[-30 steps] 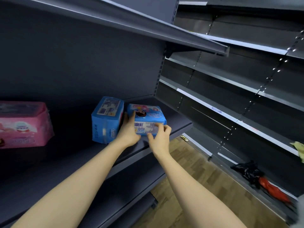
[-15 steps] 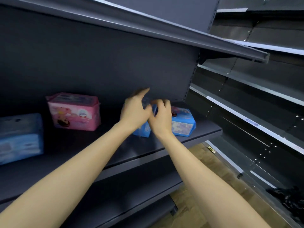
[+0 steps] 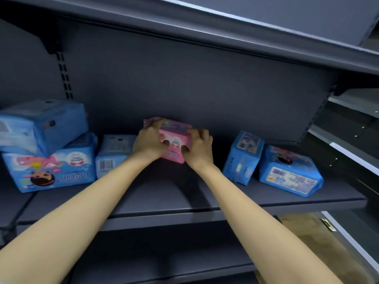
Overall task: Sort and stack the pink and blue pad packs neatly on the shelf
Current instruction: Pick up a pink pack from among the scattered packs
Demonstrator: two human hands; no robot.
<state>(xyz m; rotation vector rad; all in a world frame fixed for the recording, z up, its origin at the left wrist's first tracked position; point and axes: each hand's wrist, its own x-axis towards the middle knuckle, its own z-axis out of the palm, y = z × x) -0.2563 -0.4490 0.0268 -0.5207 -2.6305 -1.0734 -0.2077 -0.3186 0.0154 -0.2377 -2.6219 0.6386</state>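
— Where's the pink pad pack (image 3: 174, 140) at the moment?

— On the shelf (image 3: 205, 193), close to the back panel (image 3: 205, 89), about midway along. My left hand (image 3: 148, 143) curls over its left end and top, and my right hand (image 3: 198, 149) wraps its right end. So my grip is clamped on it from both sides. I can't tell whether it rests on the shelf or is just lifted off.

— And the blue ones?

— They're split into two groups, one on either side of me. On my left a large blue pack (image 3: 51, 167) lies face-out with a tilted blue pack (image 3: 47, 124) perched crookedly on top. A small blue pack (image 3: 114, 152) stands just beside them, next to my left hand. On my right an upright blue pack (image 3: 243, 156) stands on end, with a flat blue pack (image 3: 289, 173) lying just beside it near the shelf's end.

— So how far along are you?

— Early to middling, I'd judge. The blue is roughly gathered, but in two places, and nothing is squared up. The top pack on the left leans. This is the only pink pack I can see, so pink has no pile yet.

— What's left?

— Give the pink its own spot, bring the two blue groups together, then straighten the stack so the edges line up.
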